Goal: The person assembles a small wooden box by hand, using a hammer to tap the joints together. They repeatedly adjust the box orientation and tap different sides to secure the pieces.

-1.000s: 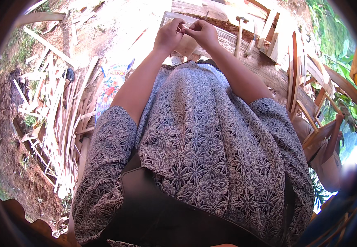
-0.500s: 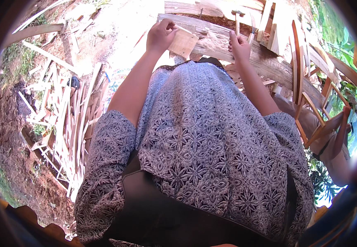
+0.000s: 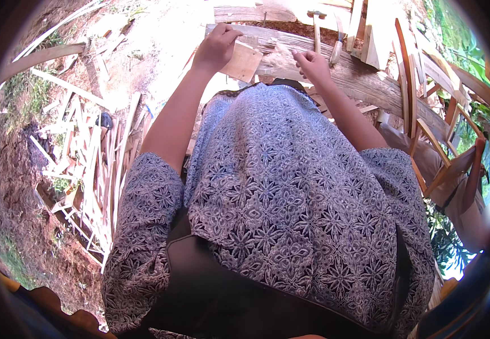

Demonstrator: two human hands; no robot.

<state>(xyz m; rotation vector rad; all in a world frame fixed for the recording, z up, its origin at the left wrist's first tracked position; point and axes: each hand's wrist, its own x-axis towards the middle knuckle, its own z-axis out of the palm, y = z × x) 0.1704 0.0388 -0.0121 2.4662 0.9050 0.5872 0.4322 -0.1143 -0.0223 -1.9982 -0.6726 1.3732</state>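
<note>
My left hand is closed at the upper left edge of a small pale wooden board, which has small dark holes near its edge. The hand covers part of the board, which lies against a long weathered beam. To the right of the board, my right hand hovers by the beam with its fingers curled together. Whatever it may hold is too small or hidden to make out. Beyond this hand, a hammer and a knife with a pale handle rest on the beam.
A heap of thin wood strips covers the ground at the left. Curved wooden pieces stand at the right, close to another person. A curved plank lies at the far left.
My right hand has moved left toward the board, its fingers tilting leftward. My left hand keeps its place at the board. The whole view has shifted slightly.
</note>
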